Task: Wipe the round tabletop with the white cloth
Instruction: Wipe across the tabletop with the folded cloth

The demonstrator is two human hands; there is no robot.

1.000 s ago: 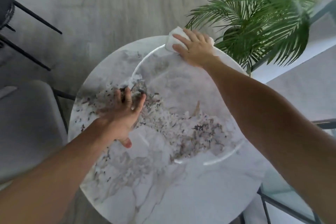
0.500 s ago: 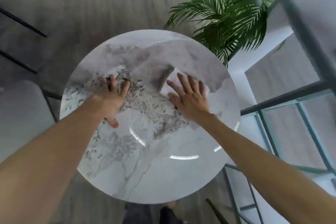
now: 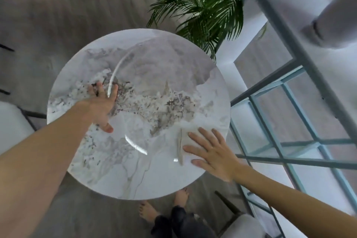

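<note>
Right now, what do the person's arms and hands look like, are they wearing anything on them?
Both arms are bare up to the frame edge, with no sleeves, gloves, watch or bracelet in view. The left hand wears a thin gold-coloured ring on one finger. The right hand shows no ring or other jewellery. The fingernails look short and unpainted, though the picture is slightly blurred.
</note>
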